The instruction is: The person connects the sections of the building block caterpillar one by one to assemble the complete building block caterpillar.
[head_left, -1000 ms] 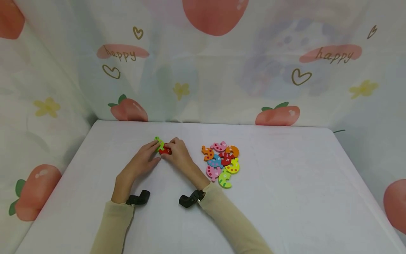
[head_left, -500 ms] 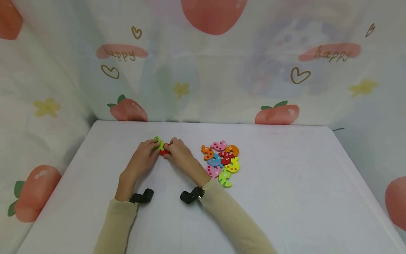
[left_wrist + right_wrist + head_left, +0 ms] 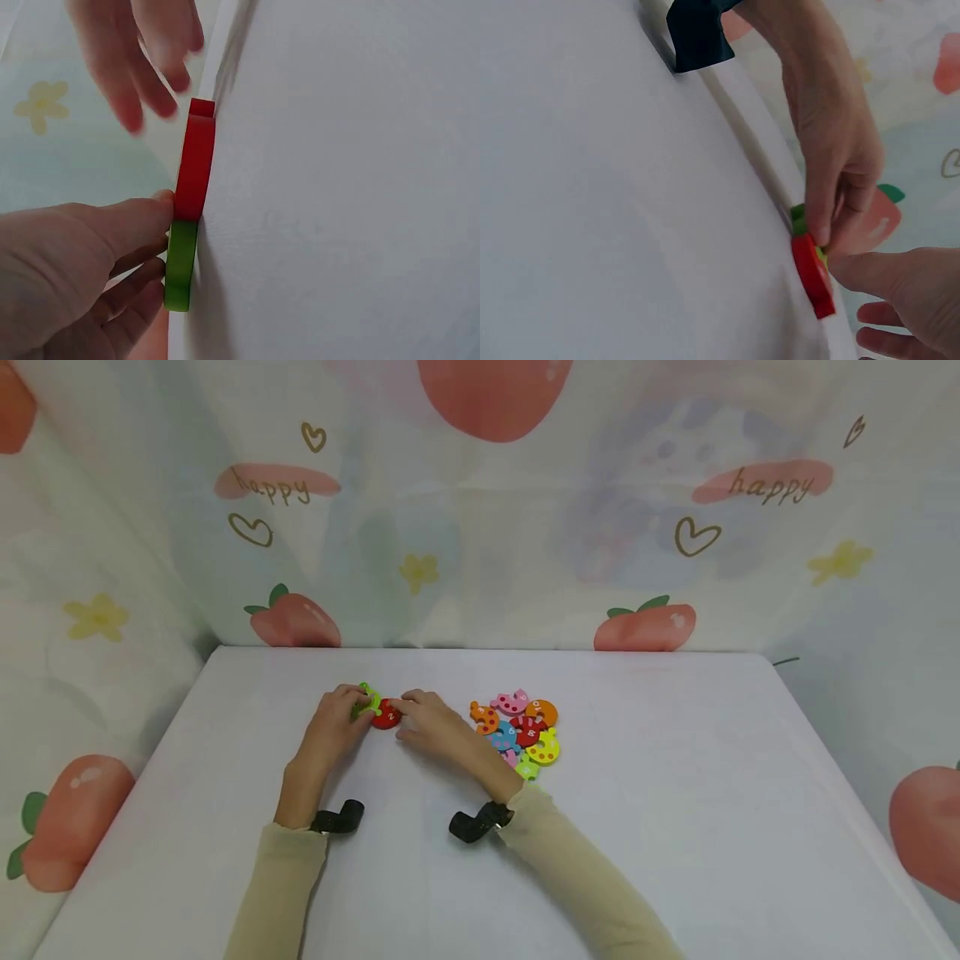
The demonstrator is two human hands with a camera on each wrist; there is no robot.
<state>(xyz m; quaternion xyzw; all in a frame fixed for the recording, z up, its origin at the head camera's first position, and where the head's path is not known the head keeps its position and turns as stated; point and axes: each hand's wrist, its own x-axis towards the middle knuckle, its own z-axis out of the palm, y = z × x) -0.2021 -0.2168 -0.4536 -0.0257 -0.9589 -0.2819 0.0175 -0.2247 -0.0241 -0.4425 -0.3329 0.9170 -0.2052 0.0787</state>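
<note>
My left hand (image 3: 330, 724) pinches a light-green, curved number puzzle piece (image 3: 370, 697) at the back left of the table. Against it lies a red, rounded puzzle piece (image 3: 386, 715) marked with a 2. The two thick edges meet in the left wrist view, where the red piece (image 3: 196, 161) adjoins the green piece (image 3: 181, 266). At the right of the red piece is my right hand (image 3: 446, 735), its fingers loosely extended. In the left wrist view, those right fingers (image 3: 127, 112) are apart from the red piece. My left fingers partly hide the green piece.
Several colourful numbered puzzle pieces lie in a cluster right of my right hand, among them an orange piece (image 3: 542, 713), a blue piece (image 3: 504, 737) and a yellow piece (image 3: 543, 748). Behind the white table (image 3: 675, 793) hangs a patterned cloth (image 3: 495, 560).
My right hand has loosened from the red piece and drawn slightly right, uncovering its number. The left hand stays at the green piece. The head view has shifted a little.
</note>
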